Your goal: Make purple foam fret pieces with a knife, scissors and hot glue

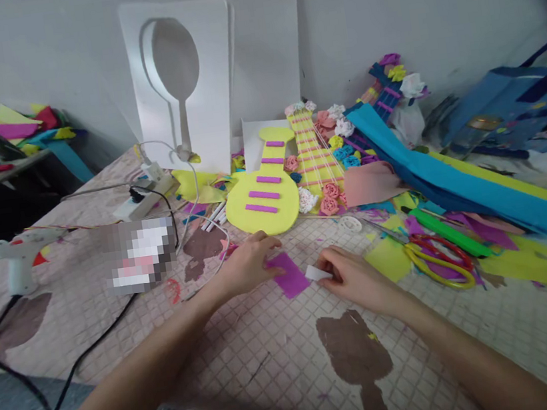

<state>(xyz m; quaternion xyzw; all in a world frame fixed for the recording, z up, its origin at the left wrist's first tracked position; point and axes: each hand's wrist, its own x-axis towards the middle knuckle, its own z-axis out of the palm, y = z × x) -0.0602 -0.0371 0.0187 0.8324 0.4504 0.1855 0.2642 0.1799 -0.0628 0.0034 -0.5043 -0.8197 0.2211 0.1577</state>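
Observation:
My left hand (245, 262) grips the left edge of a purple sheet of crepe-like paper (294, 281), its thumb on the sheet. My right hand (351, 275) pinches a small white strip (315, 273), paper or card, at the sheet's right corner. Whether strip and sheet touch I cannot tell. Behind my hands, a yellow guitar-shaped cutout (257, 197) with several purple bars leans upright. Right of it stands a decorated guitar (315, 149) with strings and paper flowers. Several white rolled sticks (214, 217) lie at its left.
A white glue gun (19, 262) with a black cord stands at the left, near a power strip (144, 198). White board (215, 71) with a cutout leans on the wall. Yellow-handled scissors (440, 267), a green cutter (451, 233) and blue paper (461, 173) lie right.

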